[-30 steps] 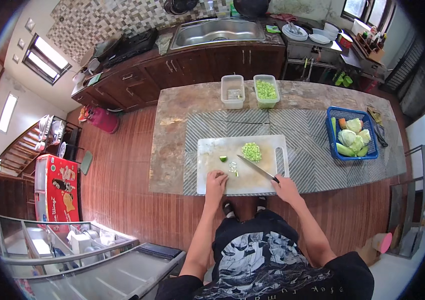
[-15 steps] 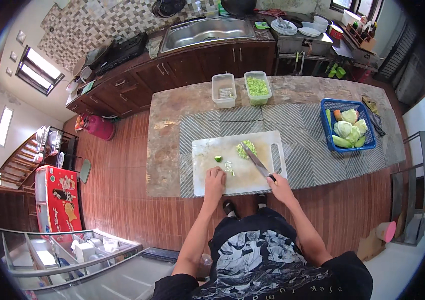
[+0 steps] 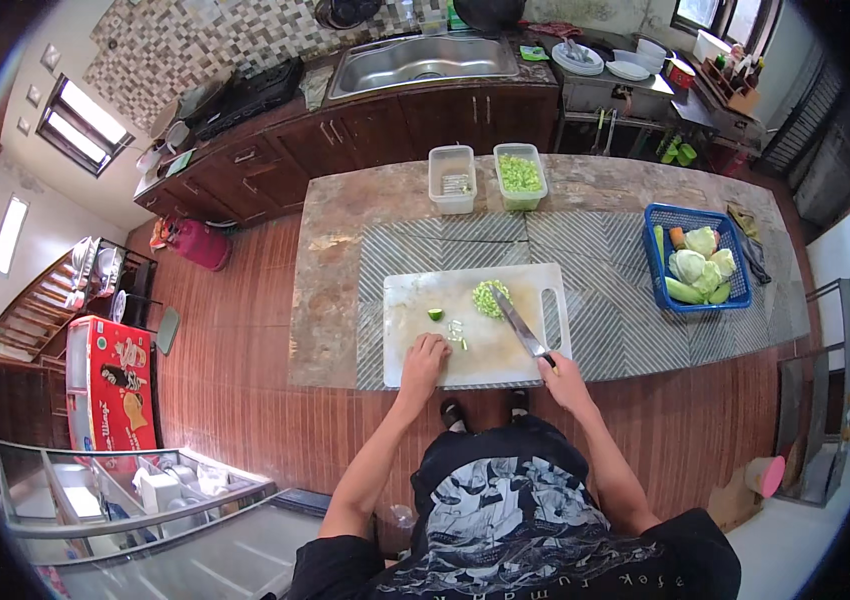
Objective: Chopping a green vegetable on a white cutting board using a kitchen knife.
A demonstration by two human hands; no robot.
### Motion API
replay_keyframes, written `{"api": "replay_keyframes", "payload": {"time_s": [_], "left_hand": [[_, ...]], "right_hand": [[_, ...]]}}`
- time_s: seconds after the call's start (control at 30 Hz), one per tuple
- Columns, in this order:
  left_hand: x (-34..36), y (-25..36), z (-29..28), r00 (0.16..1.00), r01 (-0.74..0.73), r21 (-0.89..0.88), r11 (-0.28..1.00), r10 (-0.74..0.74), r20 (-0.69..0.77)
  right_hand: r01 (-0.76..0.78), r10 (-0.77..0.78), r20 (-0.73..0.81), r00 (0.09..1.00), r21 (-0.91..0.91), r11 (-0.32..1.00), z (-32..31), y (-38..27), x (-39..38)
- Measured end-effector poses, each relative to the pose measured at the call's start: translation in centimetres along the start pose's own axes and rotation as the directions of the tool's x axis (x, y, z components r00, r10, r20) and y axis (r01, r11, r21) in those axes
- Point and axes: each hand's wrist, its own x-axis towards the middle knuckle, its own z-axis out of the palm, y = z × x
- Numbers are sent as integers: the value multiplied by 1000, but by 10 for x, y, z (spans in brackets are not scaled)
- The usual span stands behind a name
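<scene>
A white cutting board lies at the near edge of the table. My right hand grips the handle of a kitchen knife, its blade slanting away to the left. The blade's tip touches or overlaps the right side of a heap of finely chopped green vegetable. My left hand rests on the board's near left part, fingers laid out and slightly bent, apparently empty. Just beyond its fingertips are a few thin pale-green strips and a dark-green end piece.
Two clear plastic tubs stand at the table's far side: one with chopped green pieces, the other holding little. A blue basket of cabbage and other vegetables sits to the right, beside a dark-handled object. Beyond is a sink.
The knife tip has shifted slightly right across the chopped heap. My left hand stays in about the same spot on the board. The whole view has tilted a little.
</scene>
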Motion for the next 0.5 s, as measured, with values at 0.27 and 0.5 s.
{"api": "replay_keyframes", "payload": {"time_s": [0.27,0.5], "left_hand": [[49,38,38,982,101,-98,990,-115,-153],[69,48,49,990,135,-130,982,-138,-15]], "right_hand": [[-17,17,8,1000,74,997,0,2,4],[-139,139,12,990,77,987,2,-7,6]]}}
